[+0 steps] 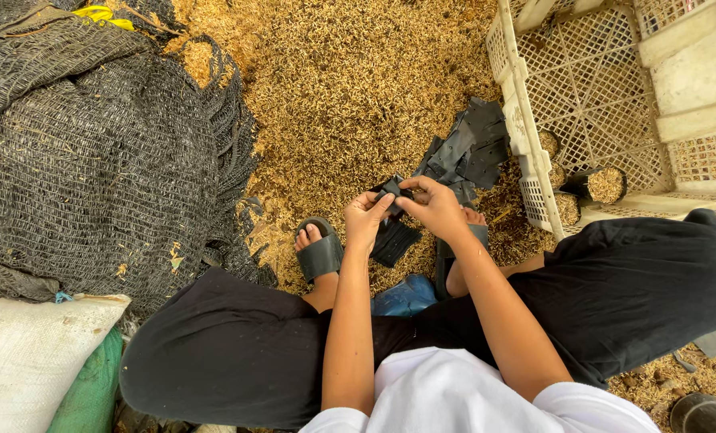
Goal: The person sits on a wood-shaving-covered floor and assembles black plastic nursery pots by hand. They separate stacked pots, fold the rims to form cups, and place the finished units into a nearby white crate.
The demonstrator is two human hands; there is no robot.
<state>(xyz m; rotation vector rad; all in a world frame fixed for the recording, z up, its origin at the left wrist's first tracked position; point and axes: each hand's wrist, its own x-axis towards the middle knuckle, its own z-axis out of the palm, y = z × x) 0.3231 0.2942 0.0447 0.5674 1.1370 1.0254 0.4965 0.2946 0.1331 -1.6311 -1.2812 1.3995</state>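
Both hands meet over the husk-covered ground between my feet. My left hand (365, 218) and my right hand (433, 205) pinch a small black plastic bag (391, 188) between their fingertips, pulling at its top. More flat black bags (393, 240) lie just below my hands. A pile of the same black bags (468, 148) lies beyond, next to the crate.
A white plastic crate (526, 144) at the right holds small black bags filled with husk (605, 184). A heap of dark netting (93, 152) fills the left. A white sack (29, 353) lies at the bottom left. My sandalled feet (319, 252) rest on the husk.
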